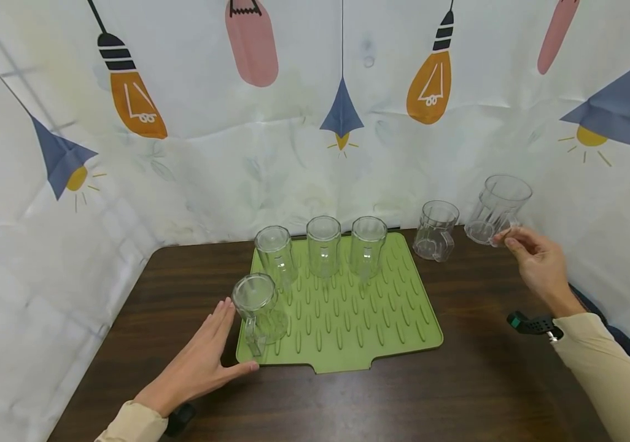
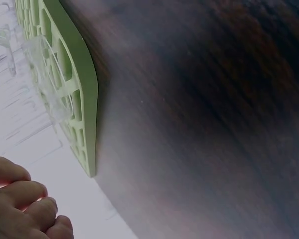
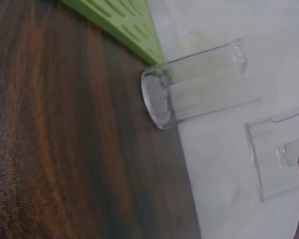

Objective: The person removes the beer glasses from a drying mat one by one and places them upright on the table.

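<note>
My right hand (image 1: 538,264) pinches the handle of a clear glass mug (image 1: 497,205) at the back right. In the right wrist view that mug (image 3: 274,159) hangs above the tabletop, only partly in frame. A second clear mug (image 1: 435,230) stands on the table just left of it. My left hand (image 1: 199,362) lies beside the front left corner of a green drying mat (image 1: 342,362), fingers straight, holding nothing. Close to its fingertips, another mug (image 1: 268,322) stands on that corner. Three more mugs line the mat's back: left (image 1: 275,248), middle (image 1: 323,248) and right (image 1: 367,252).
A dark brown wooden table (image 1: 182,288) lies under everything. White fabric (image 1: 210,166) printed with lamps and bulbs hangs close behind the table's back edge and along both sides. Rows of raised ridges cover the mat.
</note>
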### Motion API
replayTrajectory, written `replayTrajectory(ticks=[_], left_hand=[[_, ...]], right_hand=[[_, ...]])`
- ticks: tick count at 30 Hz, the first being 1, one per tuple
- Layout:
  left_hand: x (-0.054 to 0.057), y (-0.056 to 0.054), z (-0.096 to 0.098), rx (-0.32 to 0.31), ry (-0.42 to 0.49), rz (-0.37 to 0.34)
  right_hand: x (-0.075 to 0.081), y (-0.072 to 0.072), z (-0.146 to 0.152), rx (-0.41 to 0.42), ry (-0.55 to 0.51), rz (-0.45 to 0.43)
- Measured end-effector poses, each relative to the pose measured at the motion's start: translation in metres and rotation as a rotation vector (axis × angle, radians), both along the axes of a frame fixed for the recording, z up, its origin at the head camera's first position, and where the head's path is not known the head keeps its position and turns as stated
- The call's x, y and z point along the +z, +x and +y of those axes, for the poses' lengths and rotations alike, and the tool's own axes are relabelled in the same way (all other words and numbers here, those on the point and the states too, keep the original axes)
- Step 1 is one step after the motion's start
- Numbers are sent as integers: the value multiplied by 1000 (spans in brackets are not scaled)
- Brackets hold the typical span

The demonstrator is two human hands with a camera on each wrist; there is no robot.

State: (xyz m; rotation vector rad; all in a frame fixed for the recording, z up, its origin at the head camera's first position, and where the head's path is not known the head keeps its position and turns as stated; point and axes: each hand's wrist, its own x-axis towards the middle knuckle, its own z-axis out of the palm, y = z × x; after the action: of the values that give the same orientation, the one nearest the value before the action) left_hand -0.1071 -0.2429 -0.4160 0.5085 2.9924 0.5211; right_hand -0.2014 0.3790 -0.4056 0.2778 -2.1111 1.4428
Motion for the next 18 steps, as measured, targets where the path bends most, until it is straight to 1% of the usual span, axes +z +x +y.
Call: replayTrajectory(ticks=[1, 3, 6, 10, 13, 14, 18], left_hand=[[0, 0, 0, 1, 0, -6], [-1, -1, 1, -5, 2, -9], [-2, -1, 1, -14, 0, -3], [-2, -1, 1, -21, -3, 5], [-3, -1, 1, -15, 2, -16], [-3, -1, 1, -21, 1, -10], [-5, -2, 2, -12, 6, -41]], right_hand=[[-2, 0, 0, -14, 32, -6], [-6, 0, 1, -27, 59, -21], [-12, -1, 2, -42, 79, -47], [-21, -2, 5, -36, 96, -82], [-28, -2, 6, -41, 121, -110], [-29, -3, 6, -46, 128, -120], [-35, -2, 6, -69, 153, -170]])
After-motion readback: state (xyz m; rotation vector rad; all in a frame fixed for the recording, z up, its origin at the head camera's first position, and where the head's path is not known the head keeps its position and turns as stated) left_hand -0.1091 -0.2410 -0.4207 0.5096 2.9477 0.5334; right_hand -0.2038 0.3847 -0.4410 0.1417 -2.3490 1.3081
